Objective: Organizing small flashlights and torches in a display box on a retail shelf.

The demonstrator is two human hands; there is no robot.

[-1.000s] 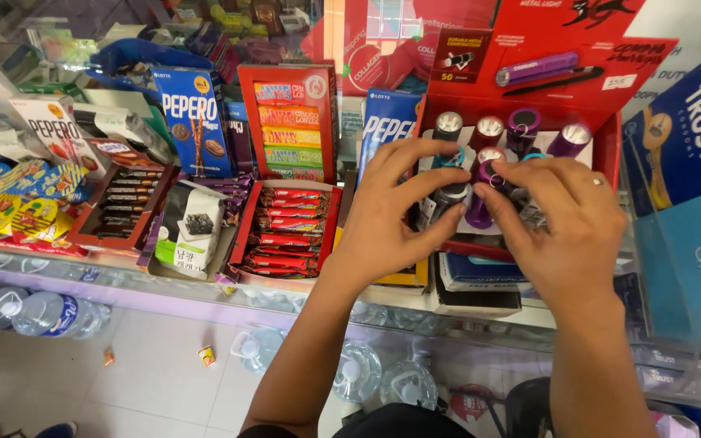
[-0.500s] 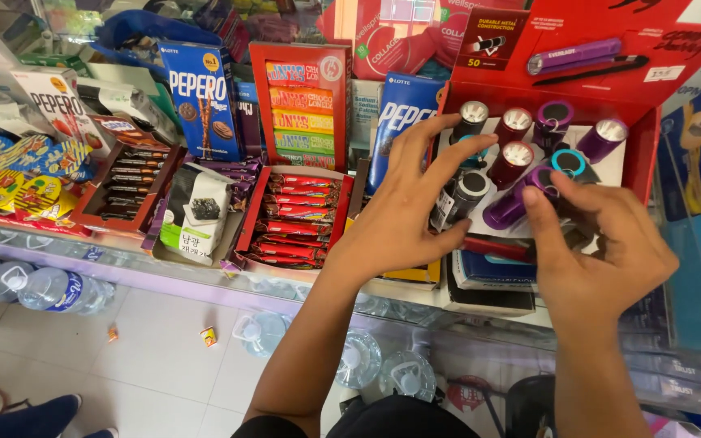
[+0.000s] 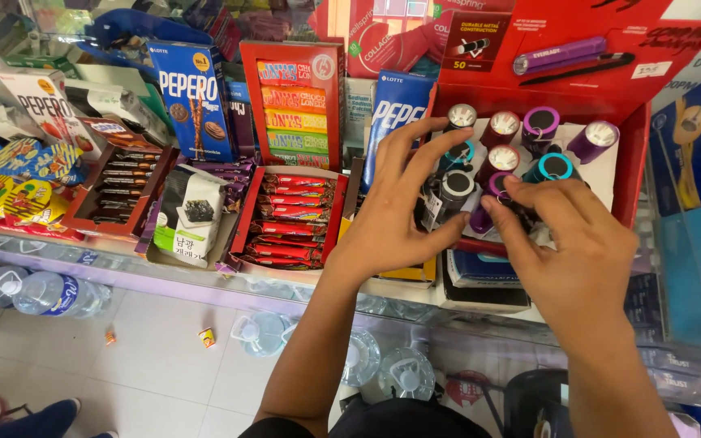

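- Because the red cardboard display box (image 3: pixel 636 154) on the far right holds its small torches upright and close together, a nudge from either hand could, at a guess, tip several at once; its tall red back flap leaves no room to reach from behind.
- While the left hand (image 3: pixel 395 219) spreads its fingers wide over the near left corner of that box, fingertips resting on a grey cylindrical metal torch (image 3: pixel 456 188), a sideways pull might drag the black tag beside it and knock the neighbours.
- The right hand (image 3: pixel 574 251) pinches narrowly at the near row, thumb and forefinger closed about a purple cylindrical torch (image 3: pixel 488 203) lying tilted; whether it is truly gripped cannot be told, and a loose pinch could let it roll off the near edge.
- Just left of the box, a tall blue biscuit-stick carton (image 3: pixel 395 122) stands behind the left hand and could be toppled by the fingers.
- Further left, an open red tray of red-wrapped chocolate bars (image 3: pixel 285 219) sits near the left forearm.
- Below the glass counter edge (image 3: pixel 123 272), clear plastic water bottles (image 3: pixel 50 294) stand on the tiled floor, where a fallen torch would land.
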